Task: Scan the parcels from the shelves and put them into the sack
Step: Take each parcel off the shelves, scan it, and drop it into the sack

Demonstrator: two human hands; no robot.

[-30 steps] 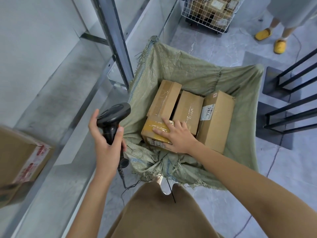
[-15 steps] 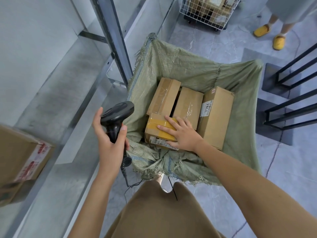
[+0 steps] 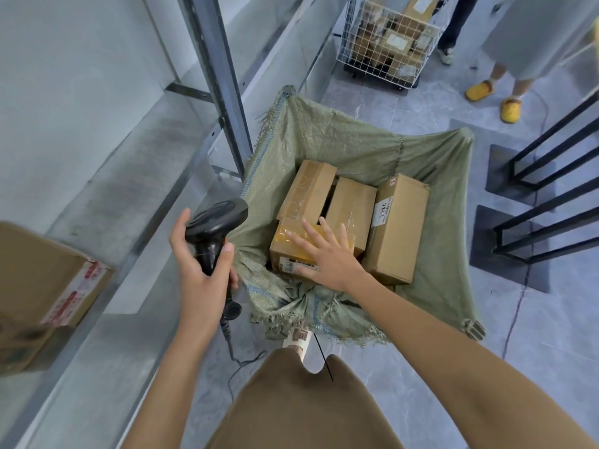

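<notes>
Four cardboard boxes already lie in the green sack [image 3: 356, 140], which hangs open on the floor by the metal shelf [image 3: 107, 196]. Three of them lie side by side toward the far wall of the sack, and the yellow-taped box [image 3: 288, 251] sits at their six o'clock, nearest the person, its label facing up at the near edge. So a fair part of the job looks done. At least one more box [image 3: 39, 293] waits on the shelf at about nine o'clock from the sack, so I judge there is scanning and loading left.

The right hand [image 3: 327, 254] lies flat on the yellow-taped box, fingers spread wide and straight, palm down. It grips nothing; it looks to be pressing or letting go of that box, though I cannot tell which.

The left hand [image 3: 201, 270] is wrapped around the handle of the black scanner [image 3: 215, 228], at nine o'clock from the boxes, its cord hanging toward the floor.
</notes>
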